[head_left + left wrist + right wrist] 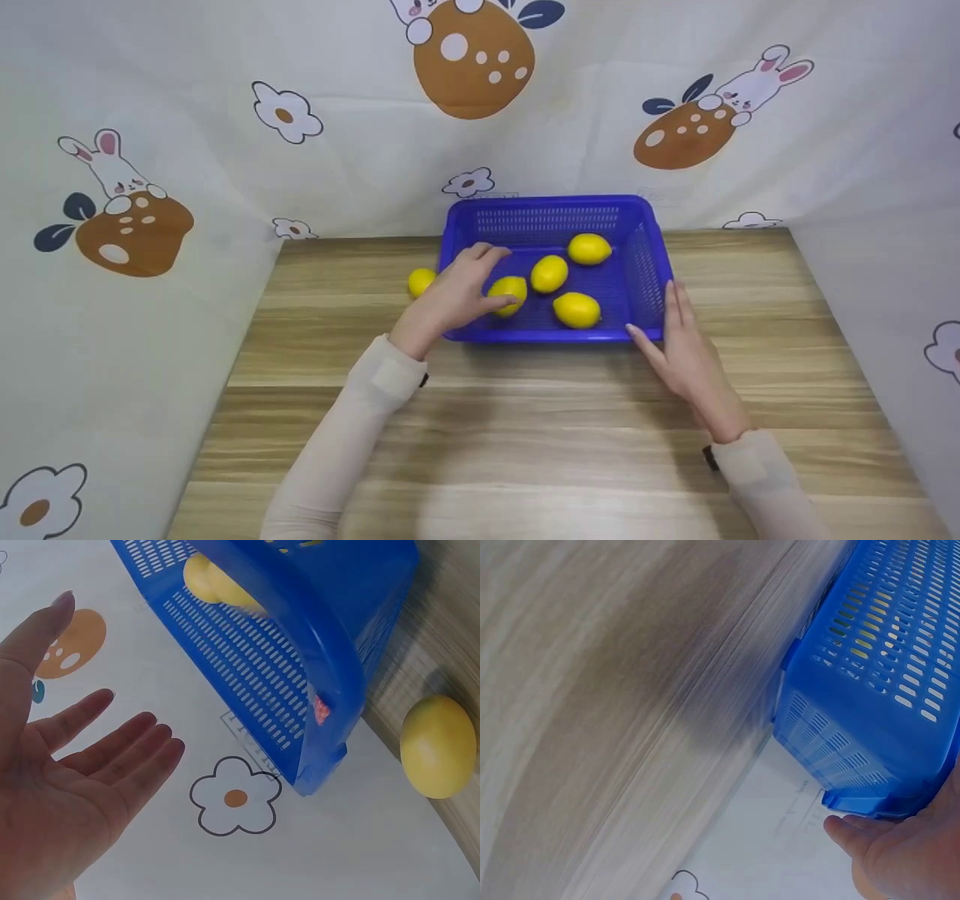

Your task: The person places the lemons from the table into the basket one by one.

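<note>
A blue plastic basket stands on the wooden table against the patterned backdrop. Several yellow lemons lie inside it. One more lemon sits on the table just outside the basket's left side. Over the left part of the basket hovers my left hand, palm bare and fingers spread in the left wrist view, holding nothing; in the head view it partly covers a lemon. My right hand touches the basket's right front corner, its straight fingers along the right rim and its thumb at the front rim.
The wood-grain table extends in front of the basket and to both sides. A pale cloth backdrop printed with rabbits and flowers rises behind the table and along both sides.
</note>
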Demonstrator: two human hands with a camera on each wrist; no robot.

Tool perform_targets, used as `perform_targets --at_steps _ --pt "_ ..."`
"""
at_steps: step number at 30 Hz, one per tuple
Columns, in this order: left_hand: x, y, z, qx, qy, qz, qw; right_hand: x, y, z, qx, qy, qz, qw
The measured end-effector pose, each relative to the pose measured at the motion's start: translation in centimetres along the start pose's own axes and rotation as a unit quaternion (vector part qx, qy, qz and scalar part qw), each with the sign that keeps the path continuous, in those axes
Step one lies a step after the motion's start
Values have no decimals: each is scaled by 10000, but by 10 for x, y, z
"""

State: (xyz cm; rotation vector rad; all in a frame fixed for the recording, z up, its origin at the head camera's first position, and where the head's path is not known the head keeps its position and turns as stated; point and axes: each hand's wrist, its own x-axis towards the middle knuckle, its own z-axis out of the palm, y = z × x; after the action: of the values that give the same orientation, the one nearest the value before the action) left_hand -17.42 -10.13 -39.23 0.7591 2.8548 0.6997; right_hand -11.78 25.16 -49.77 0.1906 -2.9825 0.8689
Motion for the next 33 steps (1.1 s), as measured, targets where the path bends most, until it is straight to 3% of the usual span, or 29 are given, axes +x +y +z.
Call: perform_targets --at_steps 23,33 --pt "-17 -16 11 -9 210 -431 9988 1 -1 1 30 13 -21 10000" --pt "-28 -25 23 104 720 -334 9968 0 -1 0 0 -22 15 10000"
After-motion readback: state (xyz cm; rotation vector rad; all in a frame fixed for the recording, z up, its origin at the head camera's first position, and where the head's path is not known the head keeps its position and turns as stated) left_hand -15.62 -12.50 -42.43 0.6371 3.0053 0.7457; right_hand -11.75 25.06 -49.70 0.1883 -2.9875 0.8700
